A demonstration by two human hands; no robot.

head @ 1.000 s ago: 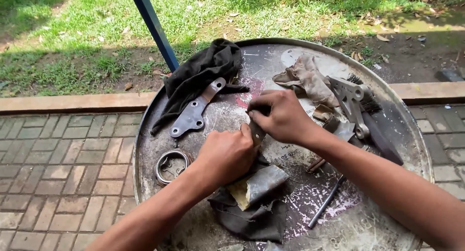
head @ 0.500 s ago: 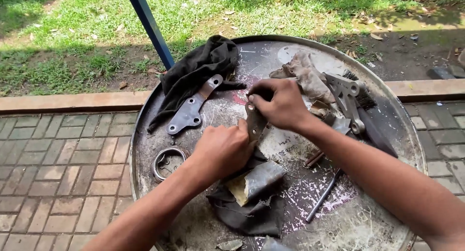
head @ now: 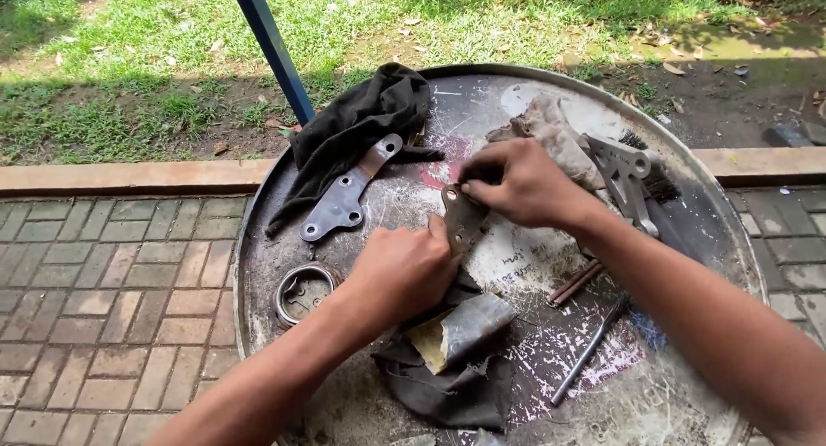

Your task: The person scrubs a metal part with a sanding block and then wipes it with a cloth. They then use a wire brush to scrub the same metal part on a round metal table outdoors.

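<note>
Both hands meet over the round lid of a metal drum. My left hand grips the lower end of a flat, dirty metal bracket that stands up between the hands. My right hand pinches the bracket's top end with fingertips and thumb. Just below my left hand lies a folded piece of sandpaper on a dark rag. The lower part of the bracket is hidden by my left hand.
A second flat bracket rests on a black cloth at the drum's back left. A metal ring lies left. A grey rag, a grey bracket, a brush and thin rods lie right. A blue pole rises behind.
The camera has shifted slightly. Both hands stay on the bracket; my right hand's fingers have moved up to its top end.
</note>
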